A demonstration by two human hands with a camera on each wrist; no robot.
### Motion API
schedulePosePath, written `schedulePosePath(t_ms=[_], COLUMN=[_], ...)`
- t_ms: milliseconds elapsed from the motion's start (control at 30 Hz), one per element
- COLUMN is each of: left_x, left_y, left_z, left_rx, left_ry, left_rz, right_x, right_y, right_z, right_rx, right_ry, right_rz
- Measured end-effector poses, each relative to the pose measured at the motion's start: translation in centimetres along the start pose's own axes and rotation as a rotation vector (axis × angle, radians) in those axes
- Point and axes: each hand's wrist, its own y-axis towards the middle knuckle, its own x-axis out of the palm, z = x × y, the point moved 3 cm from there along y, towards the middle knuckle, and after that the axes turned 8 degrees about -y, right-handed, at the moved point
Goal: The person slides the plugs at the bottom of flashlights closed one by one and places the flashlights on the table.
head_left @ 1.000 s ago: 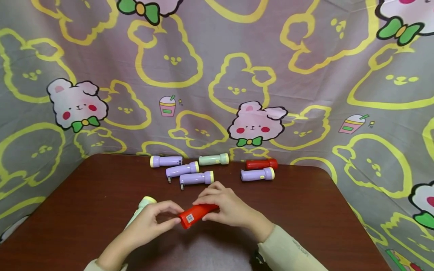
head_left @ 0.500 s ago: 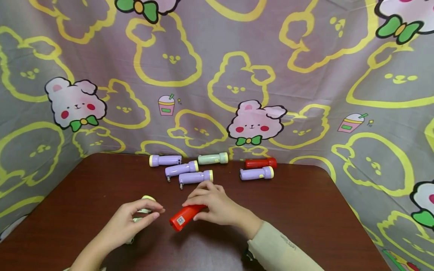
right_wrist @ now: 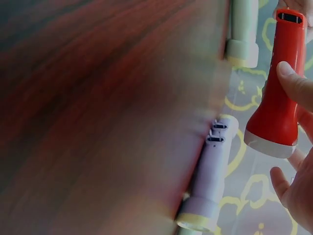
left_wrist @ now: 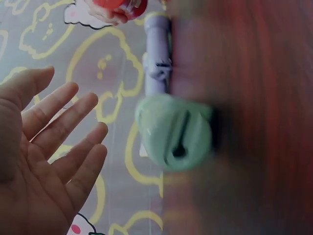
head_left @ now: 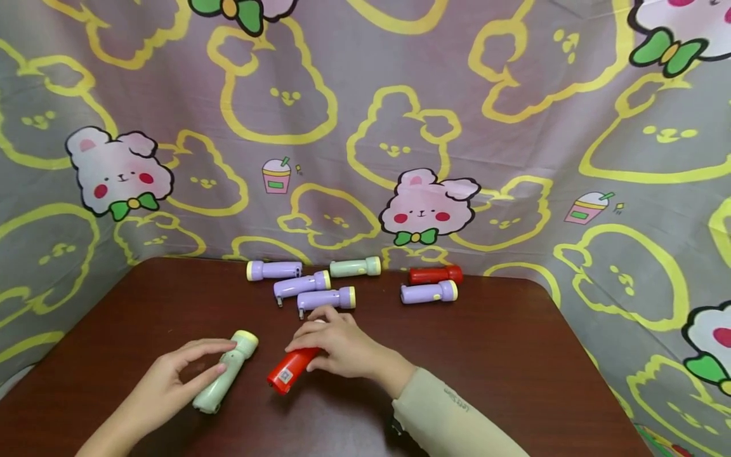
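Observation:
My right hand (head_left: 348, 348) grips a red flashlight (head_left: 290, 368) by its head end. In the right wrist view the thumb lies along the red body, above the white lens rim, and a slot shows at the tail. To the left, my left hand (head_left: 171, 377) hovers beside a pale green flashlight (head_left: 225, 377) that lies slantwise on the table. The left wrist view shows the left fingers (left_wrist: 73, 127) spread, apart from the green flashlight's tail (left_wrist: 173, 134), with nothing in the palm.
Behind the hands lie three purple flashlights (head_left: 325, 299) in a cluster and another green flashlight (head_left: 355, 267). Farther right, a dark red flashlight (head_left: 435, 275) lies behind a purple flashlight (head_left: 429, 292). A patterned cloth (head_left: 320, 127) hangs behind the brown table (head_left: 485, 374).
My left hand has let go of the red flashlight's tail and moved left to the green flashlight. My right hand has carried the red flashlight left, turning its tail lower.

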Motion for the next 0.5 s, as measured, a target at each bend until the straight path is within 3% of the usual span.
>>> schedulePosePath(t_ms=[167, 333, 500], left_x=[-0.2, -0.2, -0.5], left_y=[-0.2, -0.5, -1.3], left_z=[-1.1, -2.2, -3.1], left_rx=[0.069, 0.046, 0.006], left_ry=[0.061, 0.112, 0.040], left_rz=[-0.045, -0.109, -0.182], right_x=[1.0, 1.8, 2.5], right_y=[0.8, 1.8, 2.9], right_z=[-0.1, -0.6, -1.4], right_rx=[0.013, 0.007, 0.004], right_ry=[-0.044, -0.067, -0.079], right_rz=[-0.030, -0.061, -0.089])
